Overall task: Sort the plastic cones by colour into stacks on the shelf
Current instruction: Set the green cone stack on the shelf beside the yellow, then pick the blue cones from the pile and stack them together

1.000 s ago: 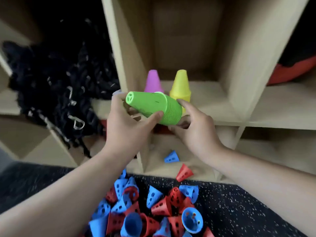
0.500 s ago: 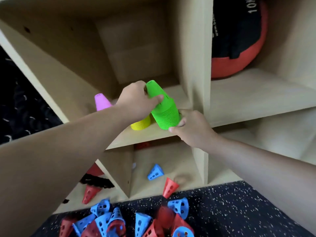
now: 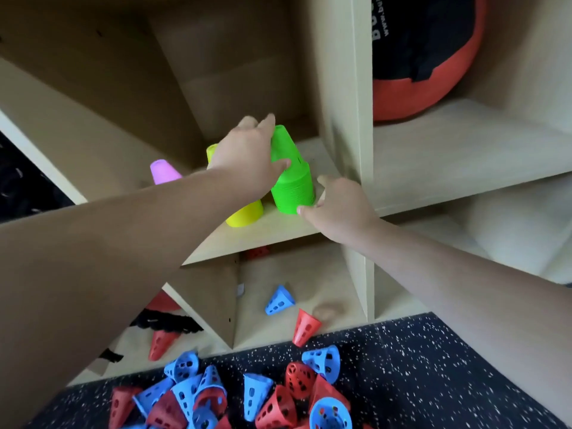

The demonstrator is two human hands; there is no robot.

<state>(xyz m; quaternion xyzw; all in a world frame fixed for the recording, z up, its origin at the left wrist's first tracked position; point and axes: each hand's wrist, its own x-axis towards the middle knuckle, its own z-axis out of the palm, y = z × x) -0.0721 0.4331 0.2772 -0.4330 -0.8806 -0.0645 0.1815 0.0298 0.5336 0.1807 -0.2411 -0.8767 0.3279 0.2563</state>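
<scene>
- Middle cubby of the pale wooden shelf (image 3: 278, 233): the ribbed green plastic cone stack (image 3: 294, 188) sits base-down, just beside a yellow plastic cone stack (image 3: 246, 216), with a pink plastic cone (image 3: 164, 171) further left.
- Left hand (image 3: 247, 159) wraps the green stack's upper half. Right hand (image 3: 339, 207) is loose-fingered, thumb touching its base.
- Lower cubby: one blue perforated cone (image 3: 280, 300), one red perforated cone (image 3: 305, 328).
- Right cubby: red-and-black ball (image 3: 418, 72).
- Speckled black floor (image 3: 433, 366): a jumble of blue and red cones (image 3: 247, 394).

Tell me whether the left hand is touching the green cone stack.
Touching. In the head view the left hand grips the green cone stack, thumb across its front, fingers behind.
</scene>
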